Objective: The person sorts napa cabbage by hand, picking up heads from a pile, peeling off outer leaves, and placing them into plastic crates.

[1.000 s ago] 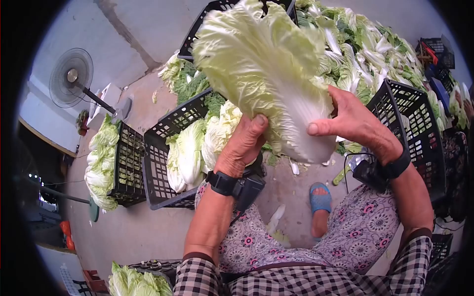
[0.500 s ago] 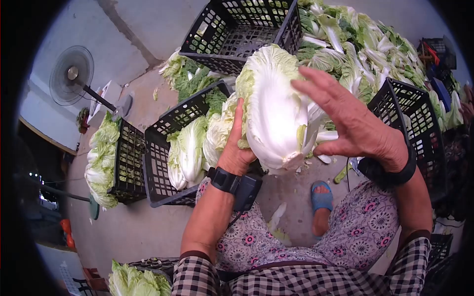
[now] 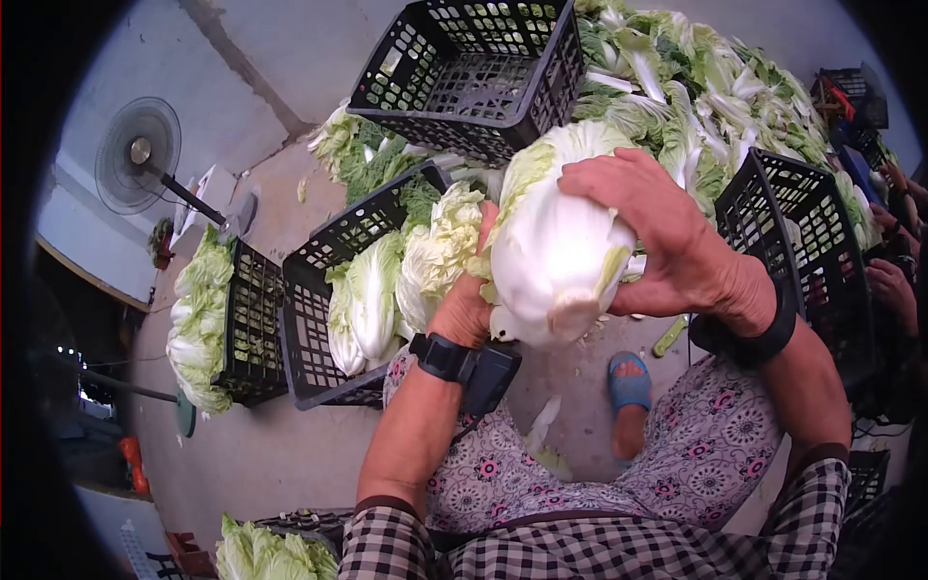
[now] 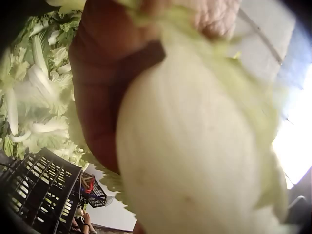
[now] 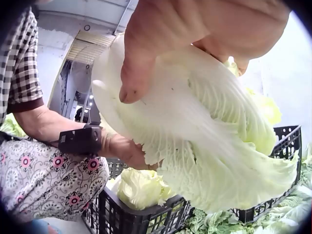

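Note:
A napa cabbage (image 3: 561,261) is held in front of the lap, its cut base tilted toward me. My right hand (image 3: 677,237) grips it from the right, fingers over the top and thumb low near the base. The thumb (image 5: 134,80) presses on a white leaf rib in the right wrist view. On the other side my left hand (image 3: 466,304) holds the cabbage's lower left, its fingers mostly hidden behind leaves. The left wrist view has that hand (image 4: 112,73) curled against the pale, blurred cabbage (image 4: 190,146).
A black crate (image 3: 541,121) stands ahead, its slatted floor showing. Another crate (image 3: 300,358) at the left holds cabbages (image 3: 367,300). Loose leaves (image 3: 696,106) are heaped at the back right. A green-handled tool (image 3: 669,335) lies on the floor; a fan (image 3: 140,150) stands far left.
The cabbage has turned from leafy side up to base toward me and come lower. My right hand lifted off, fingers spread, then closed over it again. My left hand stayed underneath at the left.

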`<move>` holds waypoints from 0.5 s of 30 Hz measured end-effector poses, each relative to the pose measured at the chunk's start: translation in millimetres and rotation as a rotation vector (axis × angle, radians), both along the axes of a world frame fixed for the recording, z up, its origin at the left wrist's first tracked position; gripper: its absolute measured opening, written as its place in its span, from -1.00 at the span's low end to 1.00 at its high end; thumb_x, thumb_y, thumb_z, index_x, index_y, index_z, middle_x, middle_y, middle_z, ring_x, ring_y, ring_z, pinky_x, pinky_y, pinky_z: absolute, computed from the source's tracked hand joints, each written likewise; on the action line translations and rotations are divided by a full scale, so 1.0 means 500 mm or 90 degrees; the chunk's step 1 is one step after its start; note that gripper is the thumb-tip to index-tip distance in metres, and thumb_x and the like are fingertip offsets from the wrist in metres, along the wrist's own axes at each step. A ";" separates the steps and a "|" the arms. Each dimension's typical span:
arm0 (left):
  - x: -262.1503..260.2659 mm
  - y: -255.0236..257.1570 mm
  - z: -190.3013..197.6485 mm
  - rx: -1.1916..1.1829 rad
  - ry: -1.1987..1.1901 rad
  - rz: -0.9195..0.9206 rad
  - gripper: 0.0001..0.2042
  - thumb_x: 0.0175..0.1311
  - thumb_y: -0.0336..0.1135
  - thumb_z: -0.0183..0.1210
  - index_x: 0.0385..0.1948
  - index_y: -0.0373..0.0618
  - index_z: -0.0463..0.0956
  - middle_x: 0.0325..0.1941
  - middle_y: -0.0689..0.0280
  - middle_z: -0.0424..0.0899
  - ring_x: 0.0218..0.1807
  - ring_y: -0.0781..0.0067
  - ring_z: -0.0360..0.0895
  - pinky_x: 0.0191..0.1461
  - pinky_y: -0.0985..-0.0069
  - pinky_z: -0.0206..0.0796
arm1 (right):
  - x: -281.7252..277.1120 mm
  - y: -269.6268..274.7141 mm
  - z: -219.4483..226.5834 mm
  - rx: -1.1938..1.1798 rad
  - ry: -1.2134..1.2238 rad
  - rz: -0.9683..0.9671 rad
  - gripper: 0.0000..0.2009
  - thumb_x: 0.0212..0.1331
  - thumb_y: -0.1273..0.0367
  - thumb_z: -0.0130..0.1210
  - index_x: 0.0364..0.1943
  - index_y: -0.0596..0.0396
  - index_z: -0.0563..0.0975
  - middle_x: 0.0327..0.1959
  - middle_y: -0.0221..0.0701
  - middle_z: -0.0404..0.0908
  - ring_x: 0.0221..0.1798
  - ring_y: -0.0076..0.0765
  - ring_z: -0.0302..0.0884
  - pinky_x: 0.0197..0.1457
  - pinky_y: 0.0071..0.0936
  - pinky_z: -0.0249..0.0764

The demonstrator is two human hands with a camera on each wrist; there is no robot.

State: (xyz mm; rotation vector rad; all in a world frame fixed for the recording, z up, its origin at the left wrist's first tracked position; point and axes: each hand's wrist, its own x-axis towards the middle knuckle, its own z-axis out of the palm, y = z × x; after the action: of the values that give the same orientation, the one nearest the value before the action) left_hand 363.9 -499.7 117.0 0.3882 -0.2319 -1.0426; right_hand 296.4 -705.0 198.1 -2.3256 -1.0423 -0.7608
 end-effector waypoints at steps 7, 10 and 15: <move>0.028 0.038 0.012 0.615 -0.474 0.112 -0.42 0.24 0.14 -0.03 0.14 -0.11 0.24 0.03 0.23 0.43 0.04 0.48 0.39 0.03 0.48 0.31 | -0.014 -0.016 0.021 0.255 0.289 -0.176 -0.24 -0.41 0.18 0.41 0.02 0.19 0.39 -0.15 -0.25 0.54 -0.12 -0.31 0.52 0.00 -0.45 0.44; 0.022 0.032 0.013 0.484 -0.513 0.281 -0.33 0.18 0.27 -0.06 0.13 -0.12 0.24 0.03 0.21 0.42 0.03 0.51 0.38 0.03 0.51 0.27 | -0.008 -0.020 0.017 0.274 0.302 -0.197 -0.25 -0.38 0.14 0.40 0.02 0.18 0.40 -0.20 -0.28 0.56 -0.15 -0.37 0.53 -0.03 -0.47 0.45; -0.003 -0.012 0.005 0.361 -0.614 0.380 -0.13 -0.01 0.48 -0.09 0.14 -0.16 0.22 0.07 0.24 0.41 0.06 0.48 0.38 0.12 0.46 0.21 | 0.001 -0.025 0.013 0.297 0.307 -0.212 -0.29 -0.36 0.07 0.40 -0.04 0.17 0.44 -0.21 -0.28 0.57 -0.16 -0.37 0.54 -0.03 -0.45 0.45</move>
State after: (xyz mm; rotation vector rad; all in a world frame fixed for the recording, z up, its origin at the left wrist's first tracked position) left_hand 362.3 -505.5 119.4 1.3813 -0.6325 -0.2411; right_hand 296.8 -717.2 204.8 -2.1243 -0.2376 -0.4540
